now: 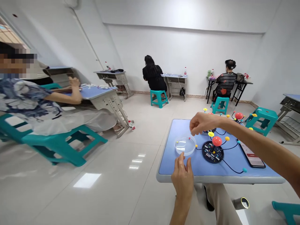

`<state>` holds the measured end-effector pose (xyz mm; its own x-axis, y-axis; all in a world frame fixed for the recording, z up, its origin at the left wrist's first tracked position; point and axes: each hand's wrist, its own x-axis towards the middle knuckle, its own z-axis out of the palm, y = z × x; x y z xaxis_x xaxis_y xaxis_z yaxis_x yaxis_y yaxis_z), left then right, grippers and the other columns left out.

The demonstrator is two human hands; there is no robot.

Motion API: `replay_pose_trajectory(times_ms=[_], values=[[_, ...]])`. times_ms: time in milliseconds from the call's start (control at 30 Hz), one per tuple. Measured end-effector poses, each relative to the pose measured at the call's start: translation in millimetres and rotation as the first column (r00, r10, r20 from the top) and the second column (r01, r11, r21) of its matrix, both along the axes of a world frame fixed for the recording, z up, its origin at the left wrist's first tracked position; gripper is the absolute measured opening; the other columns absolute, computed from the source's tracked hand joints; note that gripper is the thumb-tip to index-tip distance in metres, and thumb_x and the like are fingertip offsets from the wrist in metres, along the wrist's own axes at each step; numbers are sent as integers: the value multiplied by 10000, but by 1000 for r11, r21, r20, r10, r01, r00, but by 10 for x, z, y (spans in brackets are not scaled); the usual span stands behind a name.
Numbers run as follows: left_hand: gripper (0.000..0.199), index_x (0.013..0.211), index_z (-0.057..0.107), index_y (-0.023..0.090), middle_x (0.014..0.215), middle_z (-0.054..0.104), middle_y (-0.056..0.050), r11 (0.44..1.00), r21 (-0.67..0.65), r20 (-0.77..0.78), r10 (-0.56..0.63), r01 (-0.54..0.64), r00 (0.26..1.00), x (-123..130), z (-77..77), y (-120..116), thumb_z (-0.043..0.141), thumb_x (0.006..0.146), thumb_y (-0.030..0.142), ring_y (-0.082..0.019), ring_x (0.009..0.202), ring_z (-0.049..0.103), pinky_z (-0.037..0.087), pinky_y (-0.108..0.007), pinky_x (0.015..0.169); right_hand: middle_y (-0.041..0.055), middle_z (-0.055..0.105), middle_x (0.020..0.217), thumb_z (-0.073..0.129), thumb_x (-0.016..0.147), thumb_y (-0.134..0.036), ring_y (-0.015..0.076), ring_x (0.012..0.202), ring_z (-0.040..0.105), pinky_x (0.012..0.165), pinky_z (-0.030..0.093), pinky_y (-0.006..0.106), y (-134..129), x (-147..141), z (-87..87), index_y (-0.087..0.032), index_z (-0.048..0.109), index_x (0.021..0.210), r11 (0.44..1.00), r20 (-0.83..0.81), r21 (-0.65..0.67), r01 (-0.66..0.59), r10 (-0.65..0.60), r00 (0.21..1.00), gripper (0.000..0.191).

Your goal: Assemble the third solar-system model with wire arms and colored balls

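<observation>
My left hand [182,172] is at the near side of a round clear dish [185,146], its fingers apart and the fingertips by the rim. Tiny red and yellow pieces lie in the dish. Over the table beyond the dish hangs my right hand [199,123], its fingers bent down and closed together; what they hold, if anything, is too small to make out. Right of the dish stands a planet model with a black round base [207,153], a red ball [217,141] and coloured balls on curved black arms. Behind it are more such models, partly hidden by my right arm.
A phone [252,154] lies on the right part of the blue table [173,167]. A person sits at a desk [98,92] on the left. Two people sit by the far wall. A teal stool [262,117] stands behind the table, and a dark cylinder [241,203] is below it.
</observation>
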<state>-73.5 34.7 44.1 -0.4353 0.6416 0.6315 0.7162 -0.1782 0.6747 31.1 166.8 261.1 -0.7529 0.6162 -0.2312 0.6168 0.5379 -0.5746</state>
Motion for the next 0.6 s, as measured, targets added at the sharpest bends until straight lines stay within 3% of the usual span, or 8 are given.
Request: replay_pose_trajectory(times_ms=[67, 133, 200, 300, 433, 533, 600], values=[[241, 1157, 582, 183, 863, 663, -33, 992, 89, 55, -94, 89, 994, 146, 121, -125, 518, 941, 267, -87, 538, 560, 480, -220, 539, 14, 691, 688, 669, 709, -260, 127, 635, 609, 586, 462, 235, -240, 401, 85, -151, 707, 780, 990, -189, -139, 37, -64, 980, 136], [242, 1162, 578, 195, 843, 656, -20, 975, 140, 105, -186, 171, 977, 334, 251, -249, 544, 925, 226, -83, 553, 558, 477, -200, 524, 16, 697, 709, 699, 712, -261, 123, 634, 604, 588, 463, 240, -491, 778, 5, -156, 708, 803, 945, -354, -322, 64, -182, 917, 139], [266, 1178, 571, 203, 846, 659, -17, 946, 193, 131, -288, 261, 949, 547, 379, -352, 560, 912, 201, -79, 562, 559, 481, -190, 522, 24, 695, 719, 735, 707, -276, 120, 618, 592, 592, 469, 252, -709, 1089, -206, -151, 713, 804, 878, -463, -476, 44, -293, 836, 160], [298, 1203, 563, 216, 844, 660, -10, 879, 257, 132, -443, 401, 887, 866, 554, -437, 566, 906, 185, -70, 558, 560, 492, -177, 525, 24, 679, 714, 779, 690, -250, 104, 579, 561, 562, 446, 243, -937, 1402, -607, -142, 705, 778, 808, -619, -589, -23, -433, 655, 158], [276, 1181, 590, 218, 853, 672, -20, 824, 261, 120, -545, 503, 830, 1195, 724, -442, 550, 910, 181, -93, 617, 613, 514, -188, 537, 30, 661, 714, 778, 713, -271, 92, 567, 545, 568, 427, 235, -1099, 1614, -973, -134, 694, 799, 702, -659, -701, -124, -571, 490, 183], [272, 1172, 602, 213, 861, 679, -27, 814, 251, 115, -562, 524, 819, 1315, 766, -437, 547, 909, 176, -101, 633, 621, 522, -196, 553, 32, 654, 730, 798, 687, -283, 91, 575, 546, 581, 431, 237, -1163, 1699, -1068, -133, 686, 786, 665, -636, -740, -96, -647, 421, 212], [254, 1154, 615, 211, 844, 670, -24, 818, 232, 111, -560, 527, 821, 1322, 737, -446, 547, 912, 184, -96, 621, 610, 514, -192, 549, 32, 652, 730, 804, 675, -283, 95, 582, 542, 589, 428, 243, -1181, 1744, -1084, -135, 682, 781, 662, -622, -747, -59, -664, 414, 219]])
